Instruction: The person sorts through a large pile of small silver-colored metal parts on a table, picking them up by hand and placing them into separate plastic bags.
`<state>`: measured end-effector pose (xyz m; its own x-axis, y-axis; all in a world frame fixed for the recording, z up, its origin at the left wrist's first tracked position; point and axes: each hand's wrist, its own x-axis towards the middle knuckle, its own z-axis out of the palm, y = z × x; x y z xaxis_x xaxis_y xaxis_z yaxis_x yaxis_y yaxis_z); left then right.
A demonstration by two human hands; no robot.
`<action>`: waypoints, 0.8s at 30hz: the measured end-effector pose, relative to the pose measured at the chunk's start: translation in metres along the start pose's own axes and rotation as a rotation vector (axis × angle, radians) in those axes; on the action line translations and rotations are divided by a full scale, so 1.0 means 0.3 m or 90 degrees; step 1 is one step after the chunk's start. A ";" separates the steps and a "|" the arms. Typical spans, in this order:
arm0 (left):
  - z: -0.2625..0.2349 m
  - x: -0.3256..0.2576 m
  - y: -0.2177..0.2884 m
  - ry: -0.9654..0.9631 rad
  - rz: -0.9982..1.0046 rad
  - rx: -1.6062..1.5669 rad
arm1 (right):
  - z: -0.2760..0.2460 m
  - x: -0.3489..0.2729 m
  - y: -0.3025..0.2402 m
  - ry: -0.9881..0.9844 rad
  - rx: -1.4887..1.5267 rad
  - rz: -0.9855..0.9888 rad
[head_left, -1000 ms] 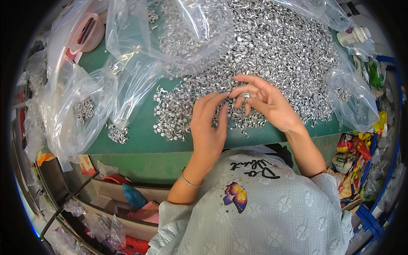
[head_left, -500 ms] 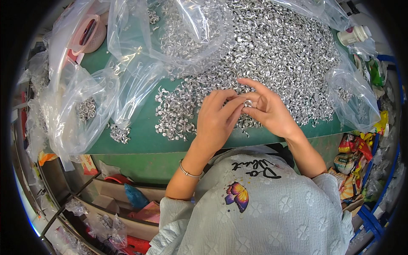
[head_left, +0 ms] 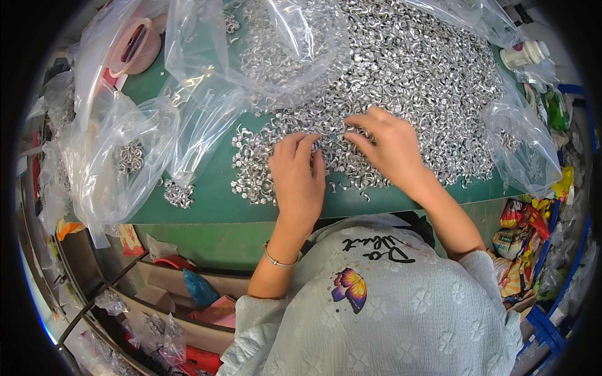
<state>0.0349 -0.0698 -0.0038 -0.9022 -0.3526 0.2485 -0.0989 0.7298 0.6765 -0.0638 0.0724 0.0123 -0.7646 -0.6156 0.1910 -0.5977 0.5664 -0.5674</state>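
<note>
A wide heap of small, curved silvery metal pieces (head_left: 433, 81) covers much of the green table. Over the near left part of that heap lies my left hand (head_left: 296, 178), thumb apart from the fingers, fingertips among the pieces. To its right, my right hand (head_left: 390, 147) reaches into the heap, with a gap between thumb and forefinger. No piece shows in either hand, though some fingertips blend into the metal. Several loose pieces (head_left: 351, 186) lie along the heap's near edge.
Clear plastic bags (head_left: 207, 125) spread over the table's left and far side, some with metal pieces inside. A pink basket (head_left: 145, 50) stands far left, a white bottle (head_left: 523, 54) far right. Another clear bag (head_left: 527, 147) hangs at the right edge. Below left are drawers (head_left: 207, 285).
My hands have parted from each other. The left moved left and down onto the pieces, the right reached into the heap. The ring-shaped silvery piece between them is no longer visible.
</note>
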 end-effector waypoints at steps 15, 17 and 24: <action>0.077 0.079 0.015 -0.024 0.069 0.135 | 0.009 0.018 -0.005 -0.029 -0.173 -0.005; 0.076 0.074 -0.004 -0.021 0.057 0.113 | 0.007 0.013 0.011 -0.036 -0.140 0.024; 0.051 0.045 -0.043 0.015 0.041 0.036 | -0.081 -0.002 0.071 -0.093 0.534 0.231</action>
<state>0.0174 -0.0751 -0.0197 -0.8971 -0.3173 0.3073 -0.0653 0.7833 0.6182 -0.0819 0.0981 0.0194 -0.7991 -0.5729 -0.1824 0.0868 0.1903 -0.9779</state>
